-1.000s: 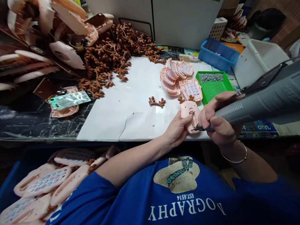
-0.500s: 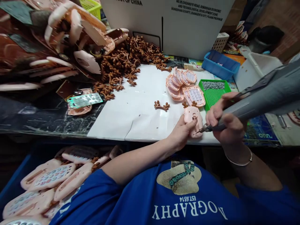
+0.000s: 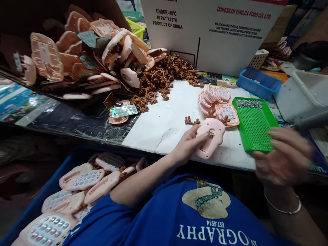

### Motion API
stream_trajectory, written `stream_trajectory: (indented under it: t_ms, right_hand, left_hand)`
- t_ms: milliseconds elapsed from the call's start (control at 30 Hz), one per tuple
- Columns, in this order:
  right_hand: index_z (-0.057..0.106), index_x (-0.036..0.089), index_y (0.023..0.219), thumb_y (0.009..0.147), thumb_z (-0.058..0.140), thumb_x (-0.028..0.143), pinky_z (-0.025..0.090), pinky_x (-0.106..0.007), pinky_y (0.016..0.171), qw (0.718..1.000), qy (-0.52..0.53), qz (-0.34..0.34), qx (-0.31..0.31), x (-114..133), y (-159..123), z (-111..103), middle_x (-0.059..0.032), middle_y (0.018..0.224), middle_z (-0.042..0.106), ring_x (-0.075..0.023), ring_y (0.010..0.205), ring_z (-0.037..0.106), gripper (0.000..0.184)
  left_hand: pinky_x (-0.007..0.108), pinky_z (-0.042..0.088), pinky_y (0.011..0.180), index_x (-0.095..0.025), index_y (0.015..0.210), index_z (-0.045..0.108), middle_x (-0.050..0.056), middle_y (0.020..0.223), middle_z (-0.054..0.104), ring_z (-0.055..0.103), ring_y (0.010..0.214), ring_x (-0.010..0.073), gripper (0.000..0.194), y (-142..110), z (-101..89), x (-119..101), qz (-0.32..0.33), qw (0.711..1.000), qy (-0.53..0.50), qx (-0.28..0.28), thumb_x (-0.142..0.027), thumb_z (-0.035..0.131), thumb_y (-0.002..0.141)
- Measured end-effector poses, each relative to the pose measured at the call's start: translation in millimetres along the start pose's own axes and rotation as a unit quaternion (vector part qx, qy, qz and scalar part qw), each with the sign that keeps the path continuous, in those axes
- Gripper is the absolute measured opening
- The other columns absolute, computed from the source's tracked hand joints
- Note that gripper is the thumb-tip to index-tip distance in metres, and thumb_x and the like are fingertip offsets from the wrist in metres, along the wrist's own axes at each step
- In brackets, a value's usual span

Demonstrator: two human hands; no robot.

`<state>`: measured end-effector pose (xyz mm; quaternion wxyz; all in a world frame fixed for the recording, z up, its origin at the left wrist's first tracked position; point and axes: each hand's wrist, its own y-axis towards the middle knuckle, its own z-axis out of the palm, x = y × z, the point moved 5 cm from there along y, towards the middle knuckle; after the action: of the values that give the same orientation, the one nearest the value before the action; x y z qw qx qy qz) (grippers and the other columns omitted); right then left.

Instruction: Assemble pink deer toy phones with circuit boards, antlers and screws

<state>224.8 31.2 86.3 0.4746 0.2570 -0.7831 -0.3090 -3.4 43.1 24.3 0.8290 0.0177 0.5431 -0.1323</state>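
My left hand (image 3: 191, 143) is closed around a pink toy phone shell (image 3: 212, 136) with brown antlers at its top, its slotted back turned up, just over the front edge of the white sheet. My right hand (image 3: 284, 155), slightly blurred, has its fingers apart with nothing in them, near the green basket (image 3: 260, 147) that holds small silver screws (image 3: 249, 103). Above and to the right of it is the grey power screwdriver (image 3: 311, 118), apart from the fingers. A loose brown antler piece (image 3: 192, 121) lies left of the toy phone. Beyond lie stacked pink front shells with keypads (image 3: 227, 114).
A heap of brown antler pieces (image 3: 156, 80) lies by a carton overflowing with pink shells (image 3: 47, 58). At the lower left, a blue bin (image 3: 74, 159) holds several toy phones. A blue tray (image 3: 258, 82) and a white tub (image 3: 307, 87) stand at the right.
The right hand has let go of the power screwdriver, which has swung away to the right. The left hand has lifted the toy phone closer to me. The view has turned left.
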Motion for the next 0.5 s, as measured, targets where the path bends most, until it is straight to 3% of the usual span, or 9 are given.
stream_trajectory:
  t_ms: [67, 167, 233, 367, 433, 500]
  right_hand:
    - [0.065, 0.034, 0.117, 0.077, 0.075, 0.023, 0.050, -0.060, 0.100, 0.992, -0.057, -0.108, 0.034, 15.8, -6.5, 21.5, -0.0042, 0.110, 0.069, -0.0315, 0.105, 0.066, 0.043]
    - [0.060, 0.031, 0.131, 0.086, 0.067, 0.019, 0.052, -0.056, 0.098, 0.986, -0.062, -0.136, 0.079, 23.8, -4.7, 47.9, -0.0084, 0.118, 0.067, -0.0301, 0.112, 0.064, 0.047]
    - [0.057, 0.030, 0.136, 0.089, 0.065, 0.021, 0.050, -0.056, 0.102, 0.984, -0.060, -0.139, 0.089, 25.7, 1.1, 57.5, -0.0103, 0.125, 0.064, -0.0311, 0.120, 0.059, 0.049]
    - [0.053, 0.028, 0.140, 0.092, 0.065, 0.029, 0.037, -0.059, 0.112, 0.968, -0.081, -0.186, 0.149, 30.2, 9.4, 74.1, -0.0090, 0.125, 0.069, -0.0318, 0.128, 0.055, 0.050]
    - [0.057, 0.029, 0.136, 0.093, 0.063, 0.030, 0.031, -0.058, 0.116, 0.959, -0.076, -0.200, 0.188, 30.4, 10.4, 82.9, -0.0059, 0.118, 0.073, -0.0284, 0.119, 0.062, 0.044]
    - [0.062, 0.028, 0.128, 0.094, 0.062, 0.029, 0.034, -0.055, 0.115, 0.956, -0.051, -0.201, 0.206, 28.8, 11.0, 89.1, -0.0040, 0.109, 0.075, -0.0237, 0.105, 0.069, 0.034]
  left_hand:
    - [0.025, 0.054, 0.057, -0.011, 0.105, 0.067, 0.010, 0.084, 0.073, 0.067, 0.064, 0.0169, 0.032, 1.0, 2.3, 7.9, -0.129, 0.976, -0.175, 0.032, -0.039, 0.062, 0.090]
    - [0.019, 0.047, 0.039, -0.007, 0.103, 0.066, 0.009, 0.066, 0.070, 0.063, 0.044, 0.0144, 0.038, -3.5, 1.5, 14.7, -0.251, 0.925, -0.279, 0.055, -0.037, 0.044, 0.100]
    - [0.019, 0.046, 0.035, -0.006, 0.106, 0.066, 0.009, 0.063, 0.070, 0.063, 0.041, 0.0150, 0.041, -7.2, -0.8, 18.5, -0.275, 0.911, -0.299, 0.072, -0.035, 0.037, 0.102]
    - [0.020, 0.053, 0.038, -0.006, 0.101, 0.065, 0.009, 0.065, 0.071, 0.066, 0.043, 0.0158, 0.035, -11.6, -3.0, 28.6, -0.270, 0.904, -0.318, 0.094, -0.033, 0.044, 0.101]
    - [0.019, 0.052, 0.037, -0.006, 0.095, 0.066, 0.009, 0.064, 0.070, 0.064, 0.042, 0.0151, 0.033, -12.5, -3.3, 32.8, -0.271, 0.901, -0.327, 0.084, -0.032, 0.046, 0.100]
    - [0.017, 0.050, 0.035, -0.006, 0.092, 0.065, 0.008, 0.063, 0.068, 0.063, 0.041, 0.0136, 0.030, -12.9, -3.9, 34.4, -0.272, 0.900, -0.336, 0.059, -0.028, 0.046, 0.100]
